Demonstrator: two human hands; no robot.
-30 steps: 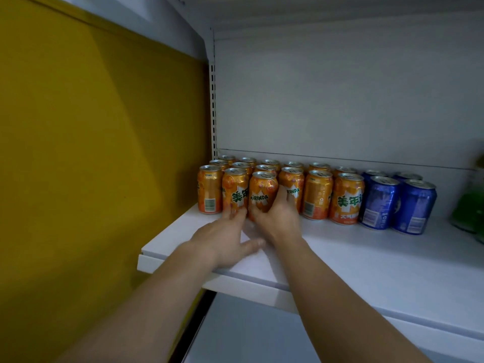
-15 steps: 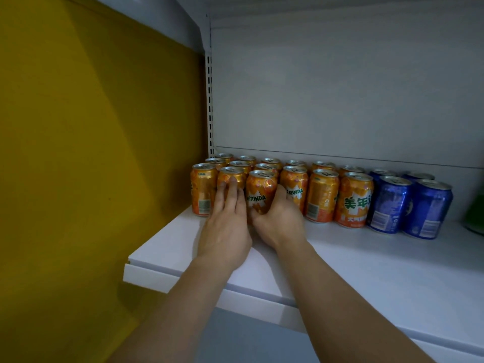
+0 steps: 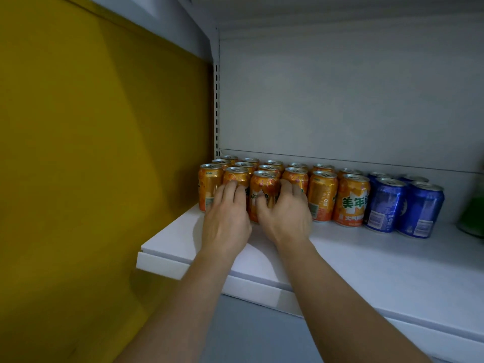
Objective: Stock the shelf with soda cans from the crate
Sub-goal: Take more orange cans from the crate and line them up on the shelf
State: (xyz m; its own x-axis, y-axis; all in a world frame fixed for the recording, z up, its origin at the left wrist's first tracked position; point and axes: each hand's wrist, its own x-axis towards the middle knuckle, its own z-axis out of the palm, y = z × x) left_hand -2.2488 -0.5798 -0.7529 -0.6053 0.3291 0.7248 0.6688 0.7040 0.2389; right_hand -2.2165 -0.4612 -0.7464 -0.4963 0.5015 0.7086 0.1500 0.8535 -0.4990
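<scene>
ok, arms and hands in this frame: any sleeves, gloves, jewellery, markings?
None visible. Both forearms are bare right to the bottom edge, no sleeve in view. Left hand and right hand are bare: no gloves, rings, watch or wristband visible. Undersides are hidden.

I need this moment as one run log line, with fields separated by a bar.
phase: aligning front row | left hand: flat on orange cans | right hand: on front orange can | blue cans: right, untouched | shelf: front free

**Yellow wall, pale shelving bay**

A mustard-yellow wall [image 3: 91, 153] fills the left of the frame, dimly lit and shadowed low down. A slotted upright [image 3: 216, 108] rises at centre; right of it, a plain grey-white back panel [image 3: 340, 95].
</scene>
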